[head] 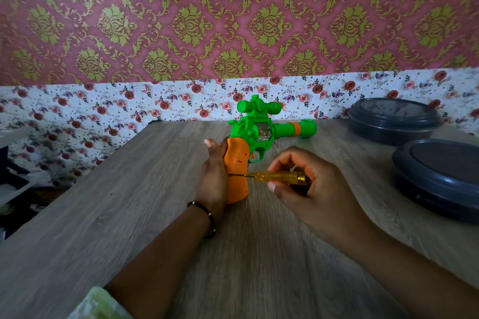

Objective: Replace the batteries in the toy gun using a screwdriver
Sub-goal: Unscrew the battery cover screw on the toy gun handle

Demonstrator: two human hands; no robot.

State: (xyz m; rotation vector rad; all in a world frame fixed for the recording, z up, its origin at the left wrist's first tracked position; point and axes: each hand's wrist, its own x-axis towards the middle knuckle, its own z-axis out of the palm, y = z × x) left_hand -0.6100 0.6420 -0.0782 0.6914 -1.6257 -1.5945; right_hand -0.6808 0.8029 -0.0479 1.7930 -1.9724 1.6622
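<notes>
Toy gun point(259, 134) barrel pointing right, left hand point(213, 179) gripping grip, right hand point(308, 184) pinching level screwdriver point(274, 176)

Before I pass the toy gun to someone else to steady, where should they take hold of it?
Probably by the orange handle of the toy gun, from its rear edge, as the left hand grips it now. The gun stands upright on the table, barrel pointing right, and the screwdriver in the right hand meets the handle's right face, so that side must stay free.
</notes>
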